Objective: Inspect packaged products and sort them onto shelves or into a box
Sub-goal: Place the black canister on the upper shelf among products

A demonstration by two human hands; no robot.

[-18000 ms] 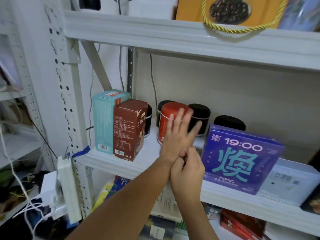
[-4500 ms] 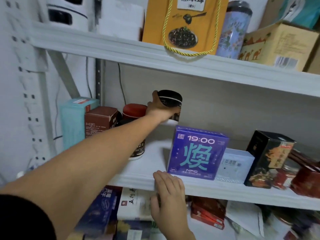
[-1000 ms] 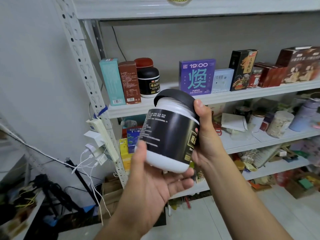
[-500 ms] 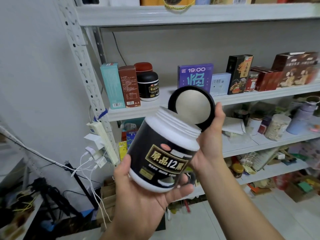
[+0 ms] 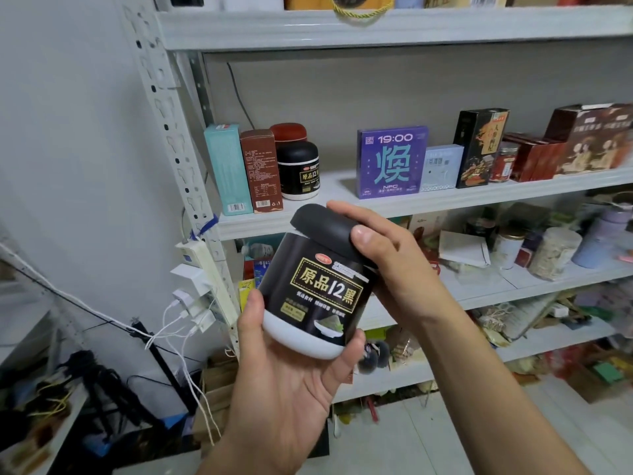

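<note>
Black lid (image 5: 325,231) topped the jar (image 5: 322,296), whose long axis ran from the left grip (image 5: 291,382) cupping its base up to the right grip (image 5: 394,269) clasping the lid.

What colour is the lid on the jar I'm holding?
Black lid on the jar, head view.

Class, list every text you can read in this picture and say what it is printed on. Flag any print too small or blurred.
"原品12黑": label of the held black jar.
"原品12", rest cut off: shelf jar.
"19:00", "焕", "NFC": purple box.
Too small or blurred to read: the print on the pale blue box, brown box and black box.
</note>
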